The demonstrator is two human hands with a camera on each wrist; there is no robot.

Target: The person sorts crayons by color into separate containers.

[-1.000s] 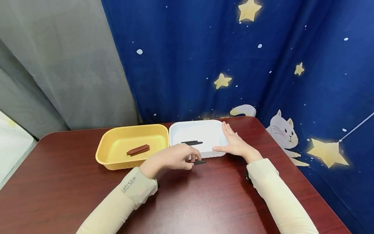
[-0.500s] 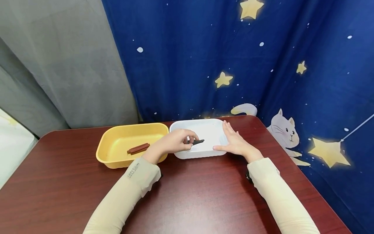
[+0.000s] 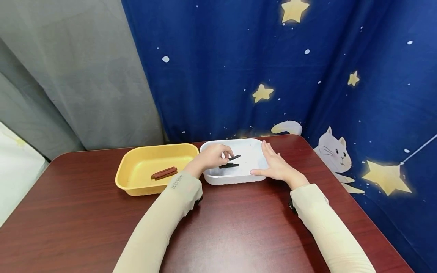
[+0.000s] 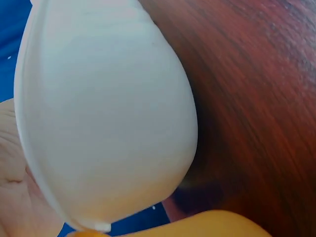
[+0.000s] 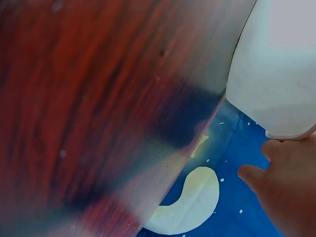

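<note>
My left hand (image 3: 214, 156) is over the left part of the white plastic bin (image 3: 252, 159). Between its thumb and fingers it pinches a slim black pen-like stick (image 3: 235, 157), whose far end sticks out to the right. Below it, more black sticks (image 3: 230, 165) lie together on the bin's floor. My right hand (image 3: 277, 169) rests on the bin's right rim with its fingers spread. In the left wrist view the bin's outer wall (image 4: 108, 108) hides the held stick, and part of the left hand (image 4: 22, 177) shows. The right wrist view shows the right fingers (image 5: 254, 175) at the bin's rim.
A yellow bin (image 3: 136, 185) stands against the white bin's left side, with reddish-brown sticks (image 3: 164, 173) inside. Both bins are near the far edge of the dark red-brown table (image 3: 222, 235). A blue star-patterned curtain (image 3: 211, 76) and a grey curtain (image 3: 95, 83) hang behind.
My left hand has carried the black stick from in front of the white bin up and over its rim, then farther in above the other black sticks. The right hand has stayed put.
</note>
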